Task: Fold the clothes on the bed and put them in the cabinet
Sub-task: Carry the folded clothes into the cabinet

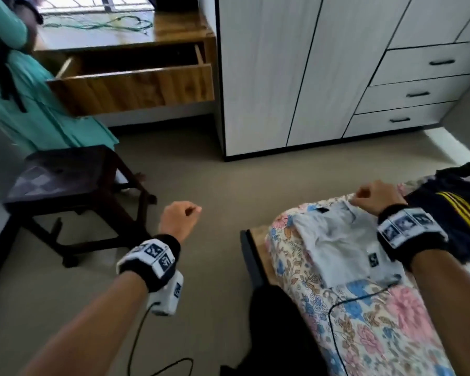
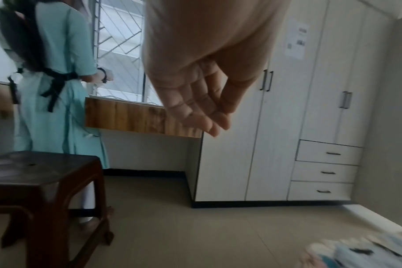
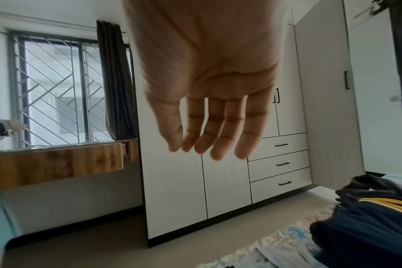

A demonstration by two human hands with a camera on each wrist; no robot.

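Note:
A folded light grey shirt (image 1: 339, 240) lies on the bed's floral sheet (image 1: 364, 327). Beside it, to the right, lies a crumpled dark navy garment with yellow stripes (image 1: 456, 210) (image 3: 367, 228). My right hand (image 1: 372, 196) (image 3: 209, 143) hovers over the shirt's far edge, fingers hanging loosely, holding nothing. Out over the floor left of the bed is my left hand (image 1: 182, 215) (image 2: 202, 116), loosely curled and empty. The white cabinet (image 1: 282, 77) (image 2: 276, 127) (image 3: 218, 181) stands ahead with its doors and drawers closed.
A dark stool (image 1: 63, 180) stands at the left. Behind it is a wooden desk with an open drawer (image 1: 136, 85), and a person in a teal dress (image 1: 17, 90) stands at it. Bare floor (image 1: 201, 164) lies between bed and cabinet. A cable (image 1: 136, 335) trails below my left wrist.

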